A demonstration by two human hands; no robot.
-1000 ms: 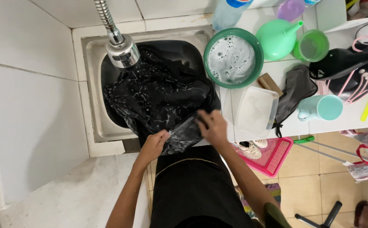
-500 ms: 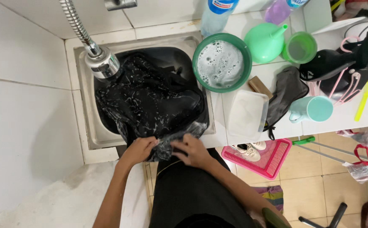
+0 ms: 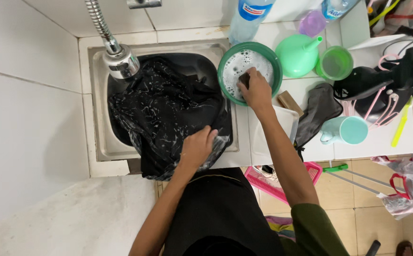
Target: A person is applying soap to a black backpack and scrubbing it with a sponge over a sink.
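Note:
A wet black garment, flecked with suds, fills the steel sink and hangs over its front edge. My left hand presses down on the garment at that edge, fingers gripping the cloth. My right hand reaches into a green basin of foamy water on the counter and closes on a small dark object, partly hidden by my fingers.
A flexible metal tap hangs over the sink's left side. On the white counter stand a plastic bottle, a green funnel, a green cup, a teal mug, a grey cloth and a white tray. A pink basket sits on the floor.
My right hand left the garment at the sink's front edge and moved up right into the green basin. My left hand stays on the cloth.

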